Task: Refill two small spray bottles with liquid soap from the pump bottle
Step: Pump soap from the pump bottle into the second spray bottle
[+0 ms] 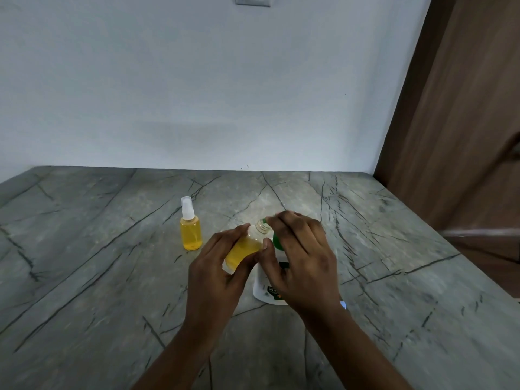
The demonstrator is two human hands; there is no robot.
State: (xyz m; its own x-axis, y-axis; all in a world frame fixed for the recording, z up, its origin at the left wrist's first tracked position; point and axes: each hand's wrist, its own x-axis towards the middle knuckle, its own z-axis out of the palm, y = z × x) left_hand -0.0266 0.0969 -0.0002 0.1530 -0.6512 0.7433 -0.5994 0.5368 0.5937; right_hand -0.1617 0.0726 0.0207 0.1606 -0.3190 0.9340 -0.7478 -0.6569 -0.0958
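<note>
Leftward, 1 capped bottle (191, 233) (yellow-filled) stands; left hand (216, 266) grips uncapped bottle (244, 248), part-filled.

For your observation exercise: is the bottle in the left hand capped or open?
Open: the held bottle shows a bare threaded neck, no spray top, unlike the standing bottle.

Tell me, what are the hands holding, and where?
The left hand grips the uncapped small spray bottle around its body, tilted; the right hand lies over the green head of the pump bottle.
</note>
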